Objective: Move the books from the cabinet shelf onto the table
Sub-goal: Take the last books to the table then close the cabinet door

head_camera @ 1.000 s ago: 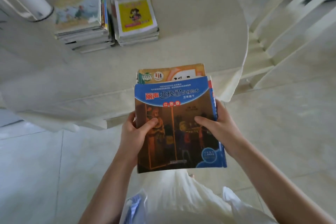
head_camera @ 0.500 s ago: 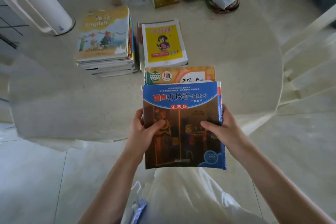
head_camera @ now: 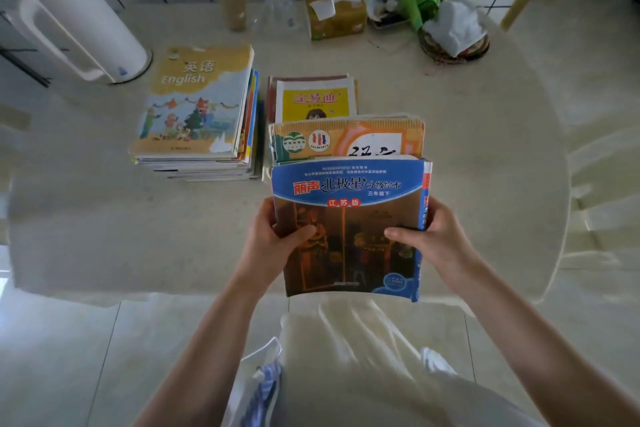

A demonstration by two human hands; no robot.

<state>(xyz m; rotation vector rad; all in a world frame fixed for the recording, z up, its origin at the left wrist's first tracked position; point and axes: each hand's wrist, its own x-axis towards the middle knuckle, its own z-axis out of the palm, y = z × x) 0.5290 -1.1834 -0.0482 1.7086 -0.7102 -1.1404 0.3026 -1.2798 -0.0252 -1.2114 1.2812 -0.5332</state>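
held books (head_camera: 348, 218) gripped at both side edges by left hand (head_camera: 273, 241) and right hand (head_camera: 438, 239) | carried above near tabletop (head_camera: 485, 149) | long axis pointing away | yellow-topped stack (head_camera: 317, 97) directly ahead, hands equally near

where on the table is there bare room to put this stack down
Bare tabletop right of the yellow book pile, out to the rim. Also the near strip before the English pile. The back is crowded: kettle, tissue box, basket. Both hands grip the stack.
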